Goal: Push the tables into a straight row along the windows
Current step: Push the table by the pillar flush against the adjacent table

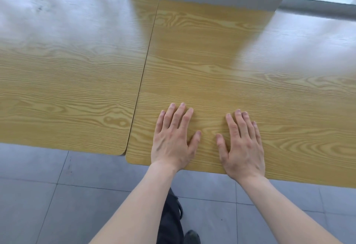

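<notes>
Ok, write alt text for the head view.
Both hands, left hand and right hand, lie flat on the right wooden table, near its front edge. It sits beside the left table, a thin gap between them, its front edge slightly nearer.

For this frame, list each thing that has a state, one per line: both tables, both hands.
Left table: untouched, near edge set farther back than its neighbour's.
Right table: side by side with the left one along a thin seam, near edge sticking out toward the person.
Left hand: flat, palm down on the right table.
Right hand: flat, palm down beside it.
</notes>
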`<action>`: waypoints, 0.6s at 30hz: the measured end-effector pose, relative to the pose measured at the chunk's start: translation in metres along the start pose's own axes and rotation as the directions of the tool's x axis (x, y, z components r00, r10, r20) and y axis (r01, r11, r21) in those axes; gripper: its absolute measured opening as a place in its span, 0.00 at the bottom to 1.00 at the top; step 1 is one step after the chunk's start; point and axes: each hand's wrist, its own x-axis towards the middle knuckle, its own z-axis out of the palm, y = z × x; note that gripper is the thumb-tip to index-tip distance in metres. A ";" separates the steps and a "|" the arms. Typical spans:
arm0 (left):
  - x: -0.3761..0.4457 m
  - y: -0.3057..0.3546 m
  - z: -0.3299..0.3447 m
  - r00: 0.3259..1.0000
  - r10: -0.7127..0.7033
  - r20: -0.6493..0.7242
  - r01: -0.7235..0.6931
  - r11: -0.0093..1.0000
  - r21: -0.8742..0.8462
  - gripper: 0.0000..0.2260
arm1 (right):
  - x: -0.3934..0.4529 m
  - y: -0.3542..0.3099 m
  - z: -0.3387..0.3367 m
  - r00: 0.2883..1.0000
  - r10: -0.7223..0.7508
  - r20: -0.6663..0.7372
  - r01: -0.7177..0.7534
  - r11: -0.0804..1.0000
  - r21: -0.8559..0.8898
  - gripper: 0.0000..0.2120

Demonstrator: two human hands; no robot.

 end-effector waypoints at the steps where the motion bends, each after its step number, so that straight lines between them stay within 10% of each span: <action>1: 0.001 0.000 -0.001 1.000 0.001 0.002 -0.001 1.000 0.000 0.29 | 0.000 0.000 0.000 1.000 0.004 -0.002 -0.004 1.000 -0.003 0.31; 18: 0.015 -0.001 -0.003 1.000 0.000 -0.004 0.000 1.000 -0.017 0.29 | 0.012 -0.002 0.002 0.999 0.021 -0.030 -0.021 1.000 -0.012 0.31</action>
